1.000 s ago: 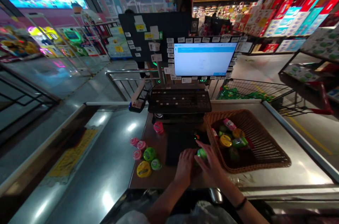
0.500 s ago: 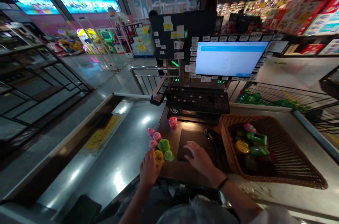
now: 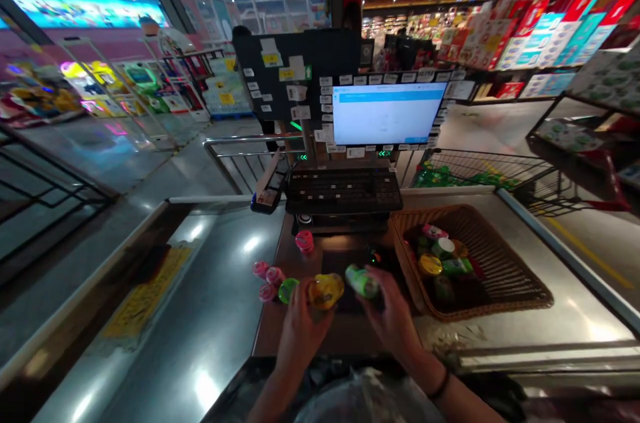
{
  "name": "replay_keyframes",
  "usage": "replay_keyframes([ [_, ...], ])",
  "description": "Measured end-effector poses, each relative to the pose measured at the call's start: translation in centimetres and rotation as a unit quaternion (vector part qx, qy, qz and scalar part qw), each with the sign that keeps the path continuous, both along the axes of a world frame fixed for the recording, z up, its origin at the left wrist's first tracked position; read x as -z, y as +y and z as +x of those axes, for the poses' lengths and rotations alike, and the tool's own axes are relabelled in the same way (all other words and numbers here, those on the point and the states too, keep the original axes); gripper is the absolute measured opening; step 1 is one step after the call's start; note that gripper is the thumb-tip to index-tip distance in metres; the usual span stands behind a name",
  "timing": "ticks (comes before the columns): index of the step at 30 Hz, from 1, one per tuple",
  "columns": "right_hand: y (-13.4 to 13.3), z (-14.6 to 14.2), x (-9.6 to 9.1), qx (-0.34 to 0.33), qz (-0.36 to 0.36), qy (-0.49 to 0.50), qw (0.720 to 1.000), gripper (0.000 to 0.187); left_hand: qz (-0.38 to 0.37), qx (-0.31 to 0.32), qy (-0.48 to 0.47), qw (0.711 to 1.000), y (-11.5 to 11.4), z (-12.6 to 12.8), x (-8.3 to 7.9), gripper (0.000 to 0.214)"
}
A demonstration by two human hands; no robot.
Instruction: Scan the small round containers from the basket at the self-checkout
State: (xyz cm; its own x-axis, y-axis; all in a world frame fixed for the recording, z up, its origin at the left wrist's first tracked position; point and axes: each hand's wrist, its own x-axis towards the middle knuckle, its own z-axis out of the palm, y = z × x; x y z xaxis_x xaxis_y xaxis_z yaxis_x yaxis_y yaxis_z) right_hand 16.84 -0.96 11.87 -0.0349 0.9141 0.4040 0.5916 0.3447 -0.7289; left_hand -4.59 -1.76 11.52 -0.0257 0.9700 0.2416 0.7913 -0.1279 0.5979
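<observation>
In the head view my left hand [image 3: 303, 316] is closed around a yellow-lidded container [image 3: 325, 291], held just above the counter. My right hand [image 3: 389, 306] grips a small green container [image 3: 361, 280], tilted, over the dark pad. Left of my left hand stands another green-lidded container [image 3: 288, 290], partly hidden by the fingers. Beside it are several small pink containers [image 3: 275, 276]. A larger pink-red container [image 3: 305, 242] stands farther back. Printing on all these containers is too blurred to read.
A wicker basket [image 3: 505, 263] with several mixed containers stands at the right. Behind the counter are a black keyboard [image 3: 345, 188] and a lit monitor [image 3: 390, 113]. A card terminal [image 3: 267, 196] stands left of the keyboard. A scanner [image 3: 373, 254] lies by the pad.
My left hand has lifted the yellow-lidded container and moved it right. My right hand, empty before, now holds a green container. One green container has left the group; the view has turned right.
</observation>
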Motion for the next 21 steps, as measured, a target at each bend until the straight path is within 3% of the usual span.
replay_keyframes([
  [2,-0.1,5.9,-1.5,0.136,0.115,-0.001,0.984,0.038,0.013,0.062,-0.074,0.995,1.9,5.4,-1.9,0.062],
  [3,0.1,8.5,-2.1,0.182,0.134,-0.02,0.974,0.039,0.014,0.091,-0.096,0.991,2.9,8.1,-2.6,0.064],
  [5,0.5,12.4,-2.9,0.198,0.113,-0.092,0.969,0.046,0.01,0.154,-0.107,0.982,4.7,12.1,-3.4,0.08],
  [7,0.9,13.6,-2.7,0.237,0.088,-0.141,0.957,0.054,0.002,0.159,-0.063,0.985,6.0,13.2,-3.0,0.1],
  [9,0.9,11.8,-1.8,0.222,0.076,-0.15,0.96,0.049,0.012,0.098,-0.007,0.995,6.5,10.9,-1.8,0.097],
  [10,0.9,9.9,-1.1,0.177,0.067,-0.145,0.971,0.044,0.026,0.047,0.024,0.998,6.5,8.7,-1.1,0.088],
  [13,1.3,1.6,1.6,-0.033,-0.029,-0.122,0.992,0.038,0.028,-0.161,0.124,0.979,6.5,-0.1,1.5,0.066],
  [15,2.5,-4.8,3.3,-0.141,-0.101,-0.132,0.976,0.055,-0.021,-0.261,0.158,0.952,7.0,-6.1,3.2,0.069],
  [17,4.3,-10.5,4.7,-0.225,-0.177,-0.167,0.943,0.076,-0.087,-0.257,0.158,0.949,8.0,-10.6,4.7,0.076],
  [19,5.9,-14.6,5.8,-0.26,-0.194,-0.173,0.93,0.09,-0.143,-0.206,0.134,0.959,9.0,-13.2,6.1,0.067],
  [21,6.9,-17.0,6.6,-0.274,-0.198,-0.169,0.926,0.083,-0.164,-0.166,0.119,0.965,9.8,-14.2,7.2,0.048],
])
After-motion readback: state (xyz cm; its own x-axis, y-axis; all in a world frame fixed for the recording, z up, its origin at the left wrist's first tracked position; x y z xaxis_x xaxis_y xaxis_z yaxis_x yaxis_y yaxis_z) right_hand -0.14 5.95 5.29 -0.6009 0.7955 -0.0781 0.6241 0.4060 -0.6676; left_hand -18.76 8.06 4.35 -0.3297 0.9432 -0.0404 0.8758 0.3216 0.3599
